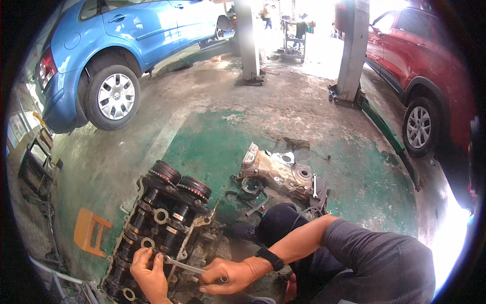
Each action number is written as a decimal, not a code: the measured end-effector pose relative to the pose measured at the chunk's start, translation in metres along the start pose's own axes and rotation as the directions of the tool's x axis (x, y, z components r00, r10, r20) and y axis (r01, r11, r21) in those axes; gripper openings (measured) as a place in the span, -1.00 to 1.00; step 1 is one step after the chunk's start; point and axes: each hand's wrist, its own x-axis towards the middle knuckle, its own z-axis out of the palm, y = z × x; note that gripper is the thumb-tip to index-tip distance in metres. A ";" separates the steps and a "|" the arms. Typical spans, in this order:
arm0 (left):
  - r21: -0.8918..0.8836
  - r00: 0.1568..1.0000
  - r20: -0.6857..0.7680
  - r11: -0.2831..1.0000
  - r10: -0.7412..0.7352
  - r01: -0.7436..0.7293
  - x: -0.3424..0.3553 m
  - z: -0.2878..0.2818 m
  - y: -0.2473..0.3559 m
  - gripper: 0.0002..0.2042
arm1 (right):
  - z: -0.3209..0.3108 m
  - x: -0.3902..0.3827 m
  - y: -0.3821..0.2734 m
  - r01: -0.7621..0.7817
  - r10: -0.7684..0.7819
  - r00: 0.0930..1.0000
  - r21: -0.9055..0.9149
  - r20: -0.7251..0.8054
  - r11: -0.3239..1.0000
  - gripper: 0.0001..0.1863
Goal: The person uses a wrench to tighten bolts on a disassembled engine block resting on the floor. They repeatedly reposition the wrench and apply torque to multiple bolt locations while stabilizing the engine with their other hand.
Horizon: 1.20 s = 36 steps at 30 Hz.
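Observation:
A dark engine cylinder head with two toothed camshaft gears at its far end stands in front of me, at lower left. Over its near part, my left hand is closed, thumb and fingers pinched at the far end of a silver wrench; what lies under the fingertips is hidden. My right hand wraps round the wrench's other end, whose tip shows past the fingers. The wrench slants across the head's right side.
On the green floor beyond lies a metal engine cover with another wrench on it. An orange stool is at left. A blue car and a red car flank the lift posts.

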 end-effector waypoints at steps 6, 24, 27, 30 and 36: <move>0.177 0.998 0.055 0.984 -0.001 -0.009 0.003 -0.006 -0.001 -0.52 | -0.004 -0.001 0.000 -0.006 0.007 0.998 -0.016 0.056 1.000 -0.72; 0.229 0.989 0.144 0.973 -0.028 -0.006 0.003 -0.009 0.011 -0.68 | 0.002 0.003 -0.002 0.033 -0.034 0.999 -0.009 -0.023 0.999 -0.63; 0.254 0.994 0.108 0.966 0.030 -0.056 0.003 -0.006 0.011 -0.72 | 0.001 0.002 -0.004 -0.013 0.013 1.000 0.041 -0.015 0.999 -0.63; 0.266 0.994 0.048 0.958 0.095 -0.104 0.001 -0.002 0.009 -0.79 | 0.001 0.002 -0.005 -0.013 0.013 1.000 0.044 -0.010 0.999 -0.63; 0.282 0.990 0.063 0.949 0.127 -0.140 0.005 -0.001 0.011 -0.87 | 0.004 0.002 -0.001 0.009 -0.008 1.000 0.024 -0.021 1.000 -0.64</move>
